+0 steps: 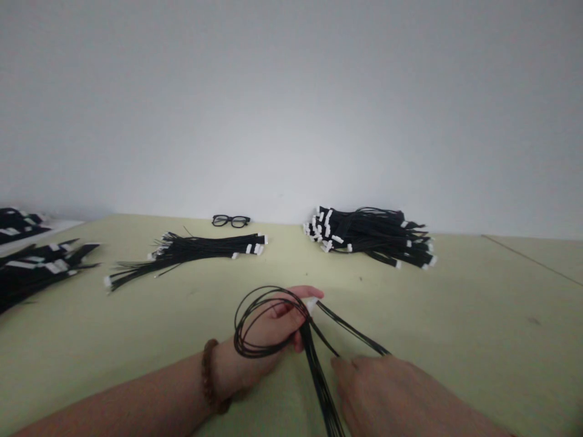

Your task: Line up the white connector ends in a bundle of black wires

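My left hand (pixel 277 328) is closed with thumb and forefinger on a white connector (pixel 312 303). Thin black wires (pixel 319 376) run from this spot down toward the bottom edge. Some of them curve back in loose loops (pixel 239 328) over the left hand and wrist. At the lower right, my right hand (pixel 378 388) is curled, and a black wire leads into its fingertips. A few more wires (pixel 353 331) stretch from the connector to behind the right hand. Its fingers are partly hidden.
A large pile of black wires with white connectors (pixel 364 233) lies against the wall, right of centre. A smaller bundle (pixel 204 246) rests left of centre, below black-framed glasses (pixel 231 221). More dark bundles (pixel 40 264) sit at the far left of the yellow-green table (pixel 478 315).
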`<move>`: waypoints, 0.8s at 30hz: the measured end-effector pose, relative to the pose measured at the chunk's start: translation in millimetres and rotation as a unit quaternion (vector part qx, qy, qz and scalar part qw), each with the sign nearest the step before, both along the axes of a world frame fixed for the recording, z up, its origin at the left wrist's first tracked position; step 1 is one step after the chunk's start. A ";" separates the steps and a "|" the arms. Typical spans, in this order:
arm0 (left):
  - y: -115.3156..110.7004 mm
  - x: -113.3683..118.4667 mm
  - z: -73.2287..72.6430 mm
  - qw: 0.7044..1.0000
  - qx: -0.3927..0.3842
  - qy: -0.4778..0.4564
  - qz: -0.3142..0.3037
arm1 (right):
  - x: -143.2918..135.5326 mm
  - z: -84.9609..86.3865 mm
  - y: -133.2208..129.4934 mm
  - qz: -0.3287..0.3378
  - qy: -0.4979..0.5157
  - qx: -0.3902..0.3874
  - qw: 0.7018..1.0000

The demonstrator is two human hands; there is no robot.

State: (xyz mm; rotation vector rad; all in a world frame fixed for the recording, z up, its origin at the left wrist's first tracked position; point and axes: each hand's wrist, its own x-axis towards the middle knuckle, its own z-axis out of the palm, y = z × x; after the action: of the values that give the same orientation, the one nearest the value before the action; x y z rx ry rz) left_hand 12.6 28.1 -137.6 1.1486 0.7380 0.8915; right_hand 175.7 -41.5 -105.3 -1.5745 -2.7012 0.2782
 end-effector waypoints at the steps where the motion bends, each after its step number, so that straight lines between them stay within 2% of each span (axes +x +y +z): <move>1: -1.2 -0.1 1.0 1.000 0.006 0.006 -0.008 | -2.3 0.9 3.2 -0.033 0.025 0.002 0.999; 4: -3.8 -0.6 2.0 1.000 0.013 -0.002 -0.015 | -6.8 7.3 11.0 -0.101 0.114 0.023 0.988; 8: -4.2 -1.1 -0.3 0.999 0.000 -0.038 -0.037 | -8.7 8.7 13.1 -0.100 0.200 0.044 0.974; 11: -3.9 -0.8 -0.3 0.999 0.011 -0.019 -0.037 | -9.3 6.2 12.3 -0.120 0.215 0.064 0.967; 15: -3.5 -0.3 0.5 0.999 0.049 0.005 -0.014 | -9.9 6.6 13.3 -0.166 0.186 0.050 0.967; 19: -3.4 -1.8 -1.4 0.996 0.081 0.017 0.015 | -10.2 5.5 13.6 -0.162 0.184 0.023 0.969; 24: -2.8 -4.5 -1.3 0.993 0.115 0.006 0.004 | -8.4 -0.4 14.5 -0.108 0.207 0.034 0.972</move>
State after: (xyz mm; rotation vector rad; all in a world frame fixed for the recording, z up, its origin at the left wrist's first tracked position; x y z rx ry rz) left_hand 8.0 25.3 -138.9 1.3563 0.6602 0.9962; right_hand 167.3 -27.0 -105.7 -1.5660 -2.1860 0.4477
